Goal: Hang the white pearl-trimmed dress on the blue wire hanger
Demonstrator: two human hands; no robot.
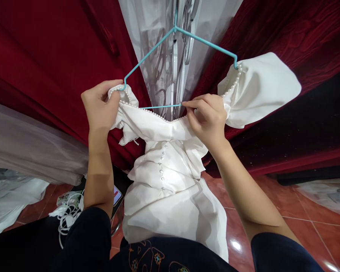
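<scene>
While the white dress (170, 166) hangs on the teal hanger (175, 49), both hands pinch its beaded neckline.
Left hand (102, 105) fingers clamp the left shoulder; right hand (208, 117) fingers pinch the centre; keep tension even to seat it.

Below my hands (155, 109) the floor (274, 204) is glossy red-brown tile with pale grout lines and bright glints. Down past my left hand (102, 107), a tangle of white cord (69, 215) lies on it, with a phone (117, 195) just beside it. Farther left, white sheer fabric (8, 200) rests on the tiles. Beyond my right hand (208, 117), more pale fabric (325, 194) lies at the floor's edge.
</scene>
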